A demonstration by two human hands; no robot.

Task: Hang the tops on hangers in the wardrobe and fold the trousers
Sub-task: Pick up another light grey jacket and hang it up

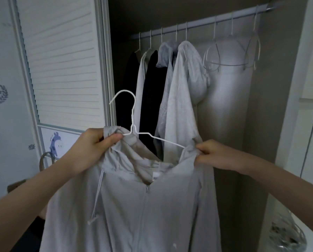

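A light grey zip hoodie (152, 206) hangs in front of me, partly threaded on a white wire hanger (132, 113) whose hook points up and left. My left hand (90, 148) grips the hoodie's left shoulder and hood together with the hanger's left arm. My right hand (217, 153) pinches the hoodie's right shoulder at the hanger's right end. Behind them is the open wardrobe with its rail (206, 20).
Several tops, black and grey (179, 99), hang on the rail's left part. Three bare white hangers (230, 51) hang toward the right. A louvred wardrobe door (61, 60) stands at the left. A glass bowl (286, 233) sits on a white surface at the lower right.
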